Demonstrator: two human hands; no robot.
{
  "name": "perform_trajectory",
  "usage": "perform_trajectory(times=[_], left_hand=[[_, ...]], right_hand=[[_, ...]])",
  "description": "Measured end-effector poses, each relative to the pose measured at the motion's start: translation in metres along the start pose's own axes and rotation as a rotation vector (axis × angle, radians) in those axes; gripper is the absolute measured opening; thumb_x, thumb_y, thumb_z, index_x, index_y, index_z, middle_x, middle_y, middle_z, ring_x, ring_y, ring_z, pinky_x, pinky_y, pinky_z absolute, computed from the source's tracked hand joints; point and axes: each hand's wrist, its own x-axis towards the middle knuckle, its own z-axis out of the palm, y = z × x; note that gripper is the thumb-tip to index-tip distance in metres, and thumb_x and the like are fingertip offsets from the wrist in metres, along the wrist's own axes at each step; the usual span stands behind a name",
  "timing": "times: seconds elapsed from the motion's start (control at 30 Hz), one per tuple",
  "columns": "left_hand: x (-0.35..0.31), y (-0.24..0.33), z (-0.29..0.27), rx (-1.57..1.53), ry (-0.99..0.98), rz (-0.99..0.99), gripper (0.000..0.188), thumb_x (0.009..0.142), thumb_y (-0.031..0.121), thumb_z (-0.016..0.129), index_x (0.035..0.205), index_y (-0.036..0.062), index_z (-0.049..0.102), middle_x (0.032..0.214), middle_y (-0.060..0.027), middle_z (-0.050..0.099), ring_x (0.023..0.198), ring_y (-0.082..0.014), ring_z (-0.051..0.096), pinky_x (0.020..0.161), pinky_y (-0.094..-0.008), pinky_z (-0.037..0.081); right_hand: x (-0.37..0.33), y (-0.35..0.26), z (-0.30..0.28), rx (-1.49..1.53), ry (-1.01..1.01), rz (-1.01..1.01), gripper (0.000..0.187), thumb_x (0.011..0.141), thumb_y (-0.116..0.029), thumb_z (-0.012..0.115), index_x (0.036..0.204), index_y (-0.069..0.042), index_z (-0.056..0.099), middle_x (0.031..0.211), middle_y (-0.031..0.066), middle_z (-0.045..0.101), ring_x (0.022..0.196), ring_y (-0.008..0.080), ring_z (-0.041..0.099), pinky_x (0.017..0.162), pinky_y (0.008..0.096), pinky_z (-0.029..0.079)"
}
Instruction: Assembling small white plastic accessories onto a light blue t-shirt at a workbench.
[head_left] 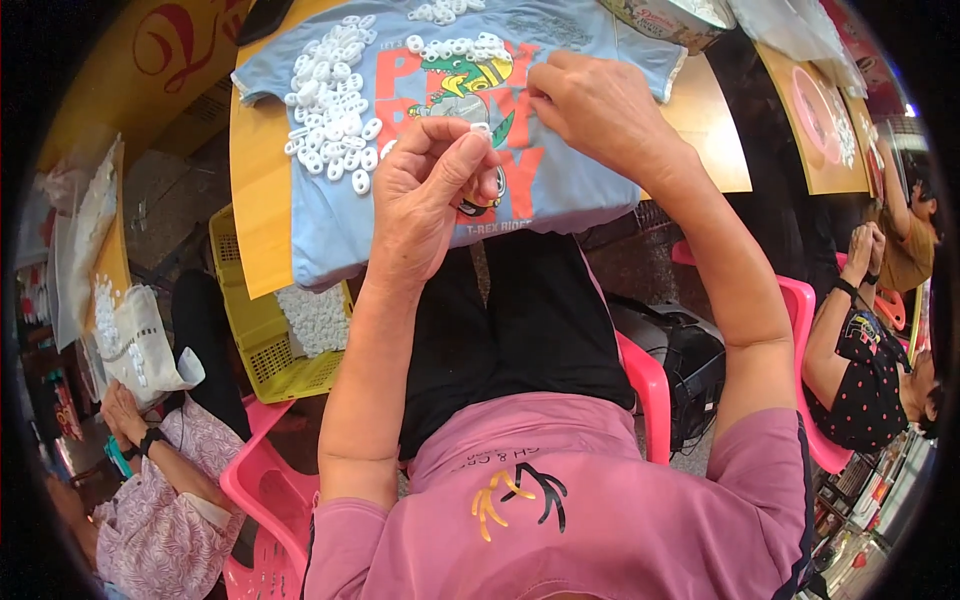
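I see the left hand pinching a white plastic toggle, probably light, stiff, best held edgewise. The right hand is curled, contents unclear.

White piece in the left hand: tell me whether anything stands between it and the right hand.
Nothing visible stands between the right hand and the white piece pinched in the left hand; the gap shows only the printed blue shirt beneath.
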Motion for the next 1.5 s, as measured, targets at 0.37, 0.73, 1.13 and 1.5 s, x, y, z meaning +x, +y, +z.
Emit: perform_trajectory(times=[0.37, 0.73, 1.13, 1.5], left_hand=[[0.006, -0.003, 0.000, -0.090, 0.074, 0.071, 0.011, 0.091, 0.008, 0.067, 0.100, 0.0026, 0.062, 0.087, -0.0083, 0.067, 0.071, -0.0125, 0.063, 0.063, -0.0242, 0.052], [0.004, -0.001, -0.001, -0.102, 0.058, 0.075, 0.012, 0.093, 0.009, 0.064, 0.102, 0.0015, 0.061, 0.091, -0.0091, 0.066, 0.073, -0.0125, 0.062, 0.067, -0.0234, 0.051], [0.003, -0.004, -0.001, -0.076, 0.084, 0.086, 0.012, 0.092, 0.011, 0.066, 0.100, 0.0018, 0.061, 0.088, -0.0049, 0.066, 0.072, -0.0096, 0.059, 0.067, -0.0219, 0.049], [0.003, -0.006, -0.001, -0.042, 0.100, 0.118, 0.012, 0.091, 0.011, 0.067, 0.097, 0.0021, 0.062, 0.087, -0.0030, 0.065, 0.072, -0.0076, 0.058, 0.067, -0.0210, 0.048]], right_hand=[[0.003, 0.003, -0.006, 0.036, -0.063, -0.069, 0.013, 0.085, -0.010, 0.059, 0.096, -0.005, 0.064, 0.085, 0.0151, 0.063, 0.083, 0.0363, 0.063, 0.071, 0.0446, 0.050], [-0.013, -0.014, -0.010, 1.053, 0.021, 0.393, 0.018, 0.093, -0.012, 0.064, 0.106, 0.000, 0.068, 0.090, 0.0065, 0.069, 0.071, 0.0101, 0.059, 0.066, 0.0251, 0.049], [-0.016, -0.064, 0.013, 1.571, 0.154, 0.620, 0.022, 0.095, -0.021, 0.064, 0.107, -0.003, 0.069, 0.086, -0.0001, 0.066, 0.068, 0.0036, 0.055, 0.060, 0.0187, 0.044], [-0.014, -0.072, 0.013, 1.577, 0.237, 0.607, 0.025, 0.091, -0.023, 0.069, 0.101, 0.000, 0.066, 0.077, 0.0005, 0.064, 0.064, 0.0040, 0.056, 0.053, 0.0178, 0.045]])
